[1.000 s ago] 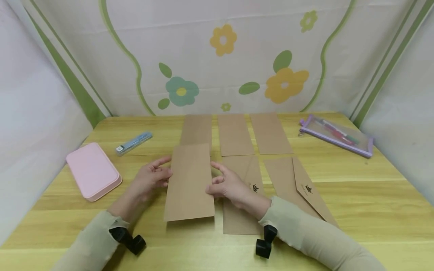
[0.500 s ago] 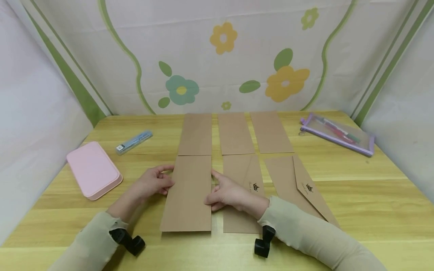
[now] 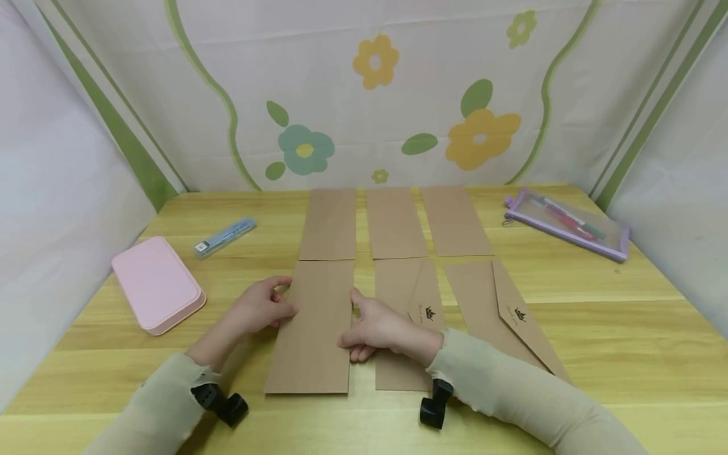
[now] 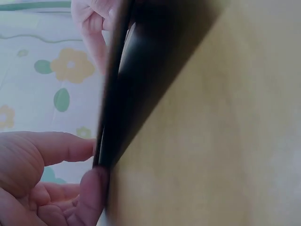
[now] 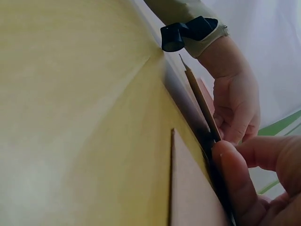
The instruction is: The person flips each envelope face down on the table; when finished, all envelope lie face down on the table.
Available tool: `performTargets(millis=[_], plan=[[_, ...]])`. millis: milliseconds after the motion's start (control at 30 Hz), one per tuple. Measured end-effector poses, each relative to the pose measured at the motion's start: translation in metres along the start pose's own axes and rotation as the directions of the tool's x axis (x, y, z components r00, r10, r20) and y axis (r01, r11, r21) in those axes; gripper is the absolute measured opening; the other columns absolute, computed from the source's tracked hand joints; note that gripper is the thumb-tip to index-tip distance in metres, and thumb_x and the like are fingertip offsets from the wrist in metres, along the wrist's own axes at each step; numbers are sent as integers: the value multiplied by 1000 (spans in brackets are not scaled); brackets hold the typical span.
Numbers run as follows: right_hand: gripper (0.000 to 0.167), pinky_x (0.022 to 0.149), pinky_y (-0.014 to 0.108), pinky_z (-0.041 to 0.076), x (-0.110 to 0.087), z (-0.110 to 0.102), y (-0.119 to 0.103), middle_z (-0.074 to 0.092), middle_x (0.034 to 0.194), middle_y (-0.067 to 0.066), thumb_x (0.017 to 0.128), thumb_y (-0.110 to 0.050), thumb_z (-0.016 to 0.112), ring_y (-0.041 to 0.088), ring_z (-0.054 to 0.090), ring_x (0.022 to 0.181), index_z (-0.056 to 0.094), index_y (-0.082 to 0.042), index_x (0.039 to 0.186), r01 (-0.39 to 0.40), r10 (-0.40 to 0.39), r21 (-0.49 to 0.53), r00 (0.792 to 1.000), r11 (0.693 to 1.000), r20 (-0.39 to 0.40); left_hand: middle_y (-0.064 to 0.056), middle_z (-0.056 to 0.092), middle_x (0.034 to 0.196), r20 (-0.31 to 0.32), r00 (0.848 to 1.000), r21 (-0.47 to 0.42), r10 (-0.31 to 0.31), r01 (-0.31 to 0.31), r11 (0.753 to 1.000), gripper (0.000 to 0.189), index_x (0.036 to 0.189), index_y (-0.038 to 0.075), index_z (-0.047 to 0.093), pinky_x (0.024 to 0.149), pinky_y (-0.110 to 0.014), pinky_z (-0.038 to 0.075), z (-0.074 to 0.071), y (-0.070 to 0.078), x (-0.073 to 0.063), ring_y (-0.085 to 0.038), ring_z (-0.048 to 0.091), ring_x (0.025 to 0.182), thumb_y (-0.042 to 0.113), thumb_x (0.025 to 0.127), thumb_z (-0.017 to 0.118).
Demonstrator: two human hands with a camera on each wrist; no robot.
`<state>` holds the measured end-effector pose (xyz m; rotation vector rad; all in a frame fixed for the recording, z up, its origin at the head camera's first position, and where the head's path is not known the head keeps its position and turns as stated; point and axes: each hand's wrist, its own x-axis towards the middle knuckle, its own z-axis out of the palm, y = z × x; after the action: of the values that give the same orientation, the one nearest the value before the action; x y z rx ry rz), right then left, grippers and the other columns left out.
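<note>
While the left hand (image 3: 263, 306) pinches the left edge of a brown envelope (image 3: 311, 335) between thumb and finger, the right hand (image 3: 378, 325) pinches its right edge, somewhat closer to the near end. The envelope thus lies between the two hands, its far edge meeting the near edge of the far left envelope (image 3: 328, 224). Both wrist views show dark shadow beneath it, over the table (image 3: 625, 335). Just right, under the right wrist, lies the middle envelope (image 3: 400, 281), printed with a crown. A pink case (image 3: 156, 284) sits well left.
</note>
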<state>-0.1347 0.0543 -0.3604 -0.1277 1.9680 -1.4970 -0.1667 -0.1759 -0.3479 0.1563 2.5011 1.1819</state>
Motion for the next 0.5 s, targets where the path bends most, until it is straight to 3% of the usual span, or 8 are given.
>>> performTargets(millis=[100,267,500], plan=[[105,42,26,50,0,1,0,61,55,9,77,-3,71,12,55,40,-9,-4,147,-2,1,-28,1000,1000,-12,-5,52,68,-3,1000,60,-19,19,998,64,134,-5,39,50,-27,45,1,2,0,-13,50,52,12,80,68],[106,40,25,49,0,1,-1,60,53,9,77,-2,71,12,53,38,-8,-5,147,-8,7,-46,1000,999,-19,-1,47,55,44,997,119,-62,56,991,70,140,4,32,42,-26,39,1,2,0,-12,44,43,17,81,67],[105,40,24,49,3,1,2,60,53,9,77,0,70,11,54,39,-8,-7,147,-14,14,-6,1000,1000,-17,-2,49,55,54,997,100,-60,54,993,73,141,6,30,44,-28,41,2,-1,-1,-13,45,45,19,81,69]])
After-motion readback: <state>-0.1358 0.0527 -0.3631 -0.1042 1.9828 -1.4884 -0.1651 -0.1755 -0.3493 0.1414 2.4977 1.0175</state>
